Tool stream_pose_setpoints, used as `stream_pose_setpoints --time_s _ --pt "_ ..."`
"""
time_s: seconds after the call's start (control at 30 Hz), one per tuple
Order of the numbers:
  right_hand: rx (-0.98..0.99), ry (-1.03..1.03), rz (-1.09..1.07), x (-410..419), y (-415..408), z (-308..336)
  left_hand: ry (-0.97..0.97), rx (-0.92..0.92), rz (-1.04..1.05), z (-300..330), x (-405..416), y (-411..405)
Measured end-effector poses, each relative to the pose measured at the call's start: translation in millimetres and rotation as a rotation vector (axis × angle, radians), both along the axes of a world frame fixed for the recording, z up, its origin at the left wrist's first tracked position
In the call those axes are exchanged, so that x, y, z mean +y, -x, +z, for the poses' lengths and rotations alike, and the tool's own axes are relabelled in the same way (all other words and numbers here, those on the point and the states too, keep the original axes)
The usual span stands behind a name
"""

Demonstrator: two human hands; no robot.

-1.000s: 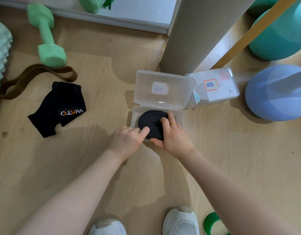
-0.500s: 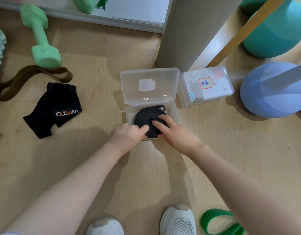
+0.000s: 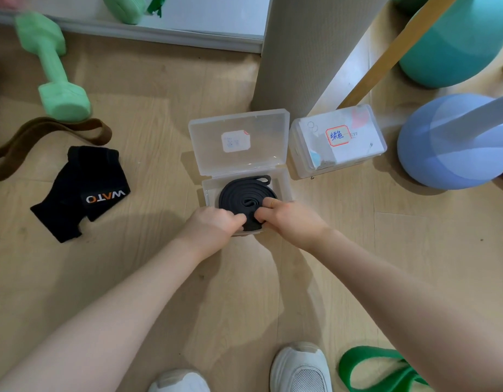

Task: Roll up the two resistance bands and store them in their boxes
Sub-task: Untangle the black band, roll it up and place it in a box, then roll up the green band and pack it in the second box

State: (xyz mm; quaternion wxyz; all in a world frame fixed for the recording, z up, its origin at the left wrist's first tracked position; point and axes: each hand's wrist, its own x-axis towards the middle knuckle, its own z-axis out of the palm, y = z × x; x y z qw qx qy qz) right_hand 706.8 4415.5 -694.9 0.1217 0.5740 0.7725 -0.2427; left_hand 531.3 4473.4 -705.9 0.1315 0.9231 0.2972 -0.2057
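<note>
A black resistance band [image 3: 244,195], rolled into a flat coil, lies inside the open clear plastic box [image 3: 284,185], whose lid [image 3: 239,142] stands up behind it. The band's loose end loops out at the coil's far right. My left hand [image 3: 213,226] and my right hand [image 3: 291,219] meet at the coil's near edge, fingers curled and pinching the band. A second clear box [image 3: 339,140], closed and with a red-bordered label, stands just right of the open one. A green band [image 3: 369,367] lies uncoiled on the floor at the bottom right, by my shoe.
Left on the wooden floor lie a black WATO cloth [image 3: 83,190], a brown band [image 3: 43,131] and a green dumbbell [image 3: 55,72]. A grey column [image 3: 304,52] rises behind the boxes. A blue ball [image 3: 454,142] and a teal ball [image 3: 454,41] sit at right.
The coil has settled flat into the box. My right fingers have drawn back from its centre to the near edge, and my left hand stays at that edge.
</note>
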Motion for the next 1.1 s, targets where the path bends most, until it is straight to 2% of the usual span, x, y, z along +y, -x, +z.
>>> stream_pose_setpoints --time_s 0.07,0.13,0.2,0.3,0.4,0.57,0.73,0.83,0.9,1.0,1.1 --pt "0.128 -0.098 -0.116 -10 0 3 -0.083 -0.23 -0.008 -1 1 12" --pt "0.099 -0.226 -0.137 -20 1 -1 -0.2 -0.386 0.0 -2 -6 20" --pt "-0.012 -0.291 -0.077 -25 7 -5 -0.175 -0.332 0.01 -11 -13 19" --pt "-0.052 -0.33 -0.059 -30 14 -25 -0.118 -0.26 0.06 -26 -15 14" --pt "-0.127 -0.252 -0.116 -30 20 -29 -0.14 -0.289 0.079 -35 -13 15" --pt "-0.23 -0.089 -0.101 -20 21 -21 -0.175 -0.209 0.098 -36 -16 10" --pt "-0.139 -0.095 -0.09 -6 11 -17 -0.138 -0.073 0.203 -18 -14 -3" --pt "0.005 -0.169 -0.119 -16 8 -9 -0.089 0.075 0.178 -7 -14 -4" --pt "0.061 -0.225 -0.114 -29 4 -3 -0.067 0.066 0.151 5 -10 -2" --pt "0.102 -0.16 -0.125 -54 -13 5 0.019 0.079 0.116 24 -3 0" --pt "0.054 -0.016 -0.226 -84 -31 43 0.065 0.075 0.124 61 -2 -7"
